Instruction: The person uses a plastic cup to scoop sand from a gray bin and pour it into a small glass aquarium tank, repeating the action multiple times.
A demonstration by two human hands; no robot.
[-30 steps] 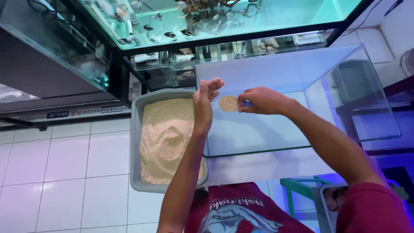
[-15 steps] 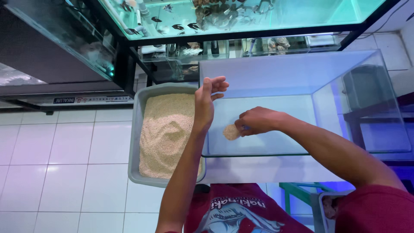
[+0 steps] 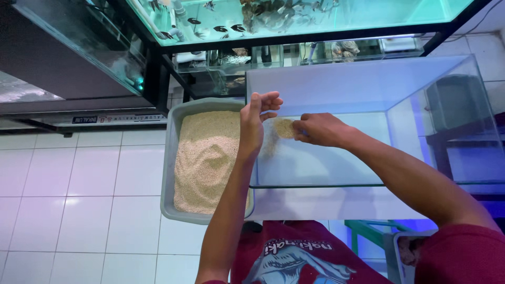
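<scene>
A grey tray (image 3: 171, 158) full of pale sand (image 3: 202, 158) sits on the white tiled floor. Right of it stands an empty glass tank (image 3: 368, 84). My left hand (image 3: 255, 123) rests on the tank's left wall with its fingers spread, holding nothing. Inside the tank my right hand (image 3: 321, 130) grips a small scoop (image 3: 285, 128) heaped with sand. Sand falls from the scoop toward the tank's floor, near its left wall.
A dark rack (image 3: 158, 79) holds lit aquariums with fish (image 3: 315, 16) above the tank. White floor tiles (image 3: 79, 200) lie to the left. A green stool frame (image 3: 368, 236) and my red shirt (image 3: 300, 252) show at the bottom.
My right hand rose from low in the tank and moved left, tipping sand out of the scoop. My left hand stayed on the tank wall.
</scene>
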